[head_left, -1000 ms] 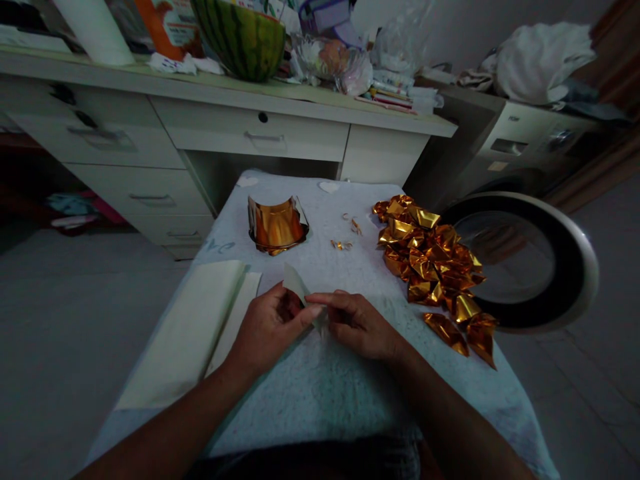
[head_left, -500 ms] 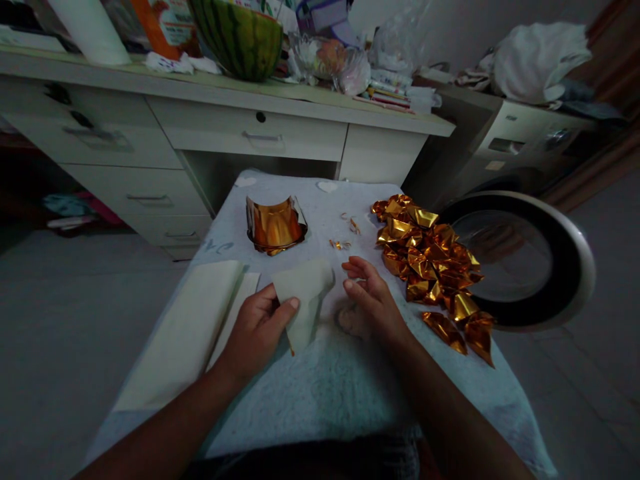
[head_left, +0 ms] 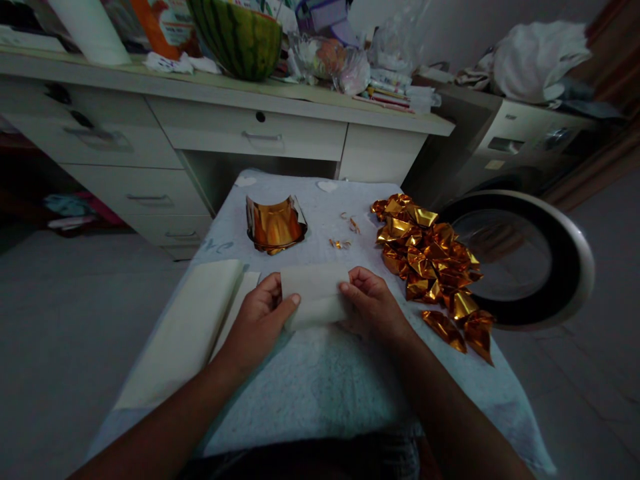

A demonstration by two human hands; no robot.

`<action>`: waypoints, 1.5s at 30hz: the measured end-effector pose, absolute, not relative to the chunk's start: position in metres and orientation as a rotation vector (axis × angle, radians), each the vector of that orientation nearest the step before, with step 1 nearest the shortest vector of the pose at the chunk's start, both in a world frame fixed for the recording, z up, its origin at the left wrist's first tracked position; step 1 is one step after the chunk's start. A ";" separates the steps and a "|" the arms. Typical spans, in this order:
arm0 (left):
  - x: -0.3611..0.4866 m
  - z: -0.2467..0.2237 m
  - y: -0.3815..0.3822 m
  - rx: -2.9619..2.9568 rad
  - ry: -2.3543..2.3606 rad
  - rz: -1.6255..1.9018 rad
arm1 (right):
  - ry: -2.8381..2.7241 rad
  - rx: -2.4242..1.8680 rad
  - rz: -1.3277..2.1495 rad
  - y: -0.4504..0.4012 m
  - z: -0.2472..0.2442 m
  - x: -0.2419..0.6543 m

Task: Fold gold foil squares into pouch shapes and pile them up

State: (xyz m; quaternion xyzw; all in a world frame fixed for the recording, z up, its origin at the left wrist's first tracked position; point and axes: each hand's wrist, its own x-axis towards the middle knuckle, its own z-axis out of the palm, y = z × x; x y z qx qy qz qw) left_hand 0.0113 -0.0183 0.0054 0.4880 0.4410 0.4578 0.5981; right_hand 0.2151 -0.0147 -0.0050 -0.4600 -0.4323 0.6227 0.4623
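Observation:
A small pale sheet of paper [head_left: 316, 297] is stretched between my two hands above the cloth-covered table. My left hand [head_left: 260, 320] pinches its left edge, thumb on top. At the right edge, the thumb and fingers of my right hand [head_left: 375, 300] grip the paper. Left of my left hand lie larger pale sheets [head_left: 180, 333] and a narrow strip. Beyond the hands sits a stack of gold foil sheets [head_left: 277, 225], curled up at its sides. Small twisted gold ties [head_left: 340, 245] lie near the middle. A pile of twisted gold foil pieces [head_left: 425, 253] spreads at the right.
A patterned cloth [head_left: 320, 393] covers the table. Behind it stands a white cabinet [head_left: 250, 123] bearing a cut watermelon [head_left: 240, 40] and plastic bags. At the right, a washing machine's round door [head_left: 520, 260] hangs open close to the table's edge.
My right hand has moved in to the left and taken the free right edge of the paper. The paper, which was drooping and curled, is now spread flat between both hands.

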 end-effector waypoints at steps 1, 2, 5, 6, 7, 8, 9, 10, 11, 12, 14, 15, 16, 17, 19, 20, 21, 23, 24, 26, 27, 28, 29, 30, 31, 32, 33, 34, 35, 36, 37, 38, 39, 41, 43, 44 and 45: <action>0.012 0.004 -0.017 1.115 1.033 1.073 | -1.064 -1.119 1.534 -0.014 -0.006 0.215; 0.012 0.001 -0.016 1.104 1.047 1.076 | -1.068 -1.119 1.529 -0.014 -0.006 0.214; 0.011 -0.005 -0.016 1.158 1.159 1.061 | -1.157 -1.215 1.403 -0.013 -0.006 0.214; 0.010 -0.007 -0.017 1.203 1.213 1.054 | -1.210 -1.266 1.329 -0.012 -0.006 0.214; 0.009 -0.007 -0.017 1.256 1.262 1.046 | -1.270 -1.317 1.248 -0.012 -0.005 0.214; 0.008 -0.007 -0.018 1.317 1.302 1.034 | -1.332 -1.363 1.169 -0.013 -0.005 0.214; 0.008 -0.007 -0.019 1.384 1.331 1.016 | -1.390 -1.400 1.096 -0.013 -0.005 0.214; 0.007 -0.006 -0.019 1.459 1.354 0.991 | -1.439 -1.430 1.035 -0.013 -0.005 0.214; 0.007 -0.004 -0.020 1.539 1.377 0.962 | -1.481 -1.456 0.984 -0.013 -0.005 0.214; 0.006 -0.003 -0.020 1.619 1.400 0.928 | -1.517 -1.482 0.937 -0.014 -0.006 0.213; 0.006 -0.003 -0.018 1.766 1.443 0.870 | -1.580 -1.537 0.854 -0.013 -0.007 0.214; 0.007 -0.004 -0.018 1.833 1.460 0.851 | -1.614 -1.565 0.818 -0.013 -0.008 0.214; 0.007 -0.005 -0.017 1.899 1.473 0.837 | -1.654 -1.591 0.785 -0.013 -0.009 0.214; 0.007 -0.007 -0.016 1.965 1.484 0.824 | -1.698 -1.612 0.754 -0.012 -0.010 0.214; 0.007 -0.011 -0.014 2.095 1.499 0.784 | -1.795 -1.641 0.703 -0.011 -0.011 0.215; 0.006 -0.012 -0.013 2.149 1.504 0.761 | -1.844 -1.652 0.675 -0.011 -0.011 0.216; 0.006 -0.014 -0.013 2.195 1.507 0.738 | -1.890 -1.663 0.642 -0.011 -0.011 0.216; 0.005 -0.015 -0.013 2.267 1.517 0.715 | -1.970 -1.677 0.566 -0.010 -0.011 0.216; 0.005 -0.015 -0.013 2.295 1.518 0.723 | -2.005 -1.681 0.524 -0.010 -0.012 0.215; 0.005 -0.016 -0.012 2.334 1.472 0.766 | -2.055 -1.684 0.459 -0.009 -0.012 0.215; 0.005 -0.017 -0.012 2.350 1.421 0.781 | -2.069 -1.683 0.442 -0.009 -0.012 0.216; 0.005 -0.019 -0.011 2.367 1.356 0.781 | -2.075 -1.682 0.434 -0.009 -0.013 0.217; 0.005 -0.021 -0.010 2.389 1.288 0.764 | -2.077 -1.679 0.439 -0.008 -0.012 0.219; 0.005 -0.024 -0.009 2.415 1.229 0.733 | -2.075 -1.675 0.453 -0.007 -0.012 0.221; 0.005 -0.026 -0.008 2.441 1.191 0.695 | -2.076 -1.668 0.473 -0.007 -0.011 0.224; 0.005 -0.029 -0.007 2.464 1.169 0.663 | -2.083 -1.662 0.494 -0.007 -0.010 0.228; 0.005 -0.031 -0.007 2.479 1.160 0.643 | -2.097 -1.657 0.517 -0.007 -0.009 0.232; 0.005 -0.032 -0.006 2.491 1.155 0.632 | -2.119 -1.657 0.536 -0.008 -0.008 0.236; 0.005 -0.032 -0.006 2.500 1.150 0.627 | -2.134 -1.676 0.539 -0.009 -0.006 0.240; 0.005 -0.032 -0.006 2.508 1.145 0.623 | -2.147 -1.698 0.543 -0.010 -0.005 0.243; 0.005 -0.030 -0.007 2.517 1.139 0.617 | -2.150 -1.710 0.552 -0.012 -0.003 0.246; 0.006 -0.027 -0.008 2.525 1.131 0.605 | -2.152 -1.716 0.565 -0.014 -0.002 0.247; 0.006 -0.024 -0.008 2.532 1.130 0.594 | -2.154 -1.716 0.579 -0.017 -0.001 0.248; 0.007 -0.019 -0.010 2.536 1.129 0.570 | -2.179 -1.678 0.603 -0.020 0.001 0.248; 0.008 -0.017 -0.012 2.549 1.143 0.532 | -2.235 -1.609 0.604 -0.023 0.001 0.246; 0.008 -0.017 -0.013 2.559 1.154 0.510 | -2.267 -1.571 0.596 -0.024 0.001 0.246; 0.008 -0.018 -0.013 2.570 1.165 0.490 | -2.297 -1.537 0.580 -0.025 0.000 0.246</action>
